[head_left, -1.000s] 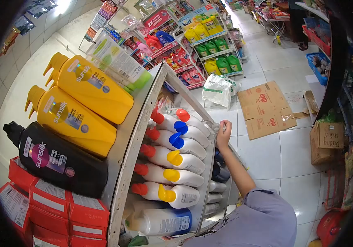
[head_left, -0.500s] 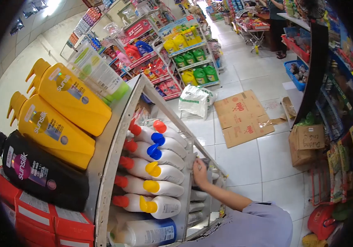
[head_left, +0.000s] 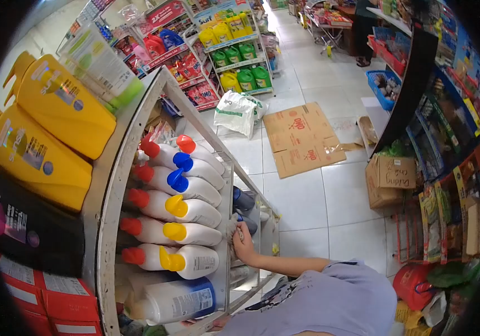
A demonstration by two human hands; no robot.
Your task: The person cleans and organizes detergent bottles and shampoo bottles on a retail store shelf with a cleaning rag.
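Observation:
My right hand [head_left: 243,243] is closed around a greyish cloth [head_left: 229,228], pressed at the front edge of the metal shelf [head_left: 227,280]. Just left of it, a row of white bottles [head_left: 200,235] with red, blue and yellow caps stands on that shelf. At the bottom edge, a small part of my left hand [head_left: 217,323] shows beside the shelf frame, its fingers mostly hidden. A large white bottle with a blue-edged label [head_left: 178,299] lies near it. Darker bottles [head_left: 244,200] show on a lower level.
Yellow Sunsilk pump bottles [head_left: 41,154], a black one [head_left: 24,224] and red boxes [head_left: 55,297] occupy the left. Flattened cardboard [head_left: 301,140] and a white plastic bag [head_left: 237,113] lie on the tiled floor. A carton [head_left: 391,179] stands at right; a person [head_left: 366,33] stands far back.
The view has shifted, so the shelf and floor items appear farther left. My right hand with the cloth now sits lower along the shelf edge, and part of my left hand has appeared at the bottom.

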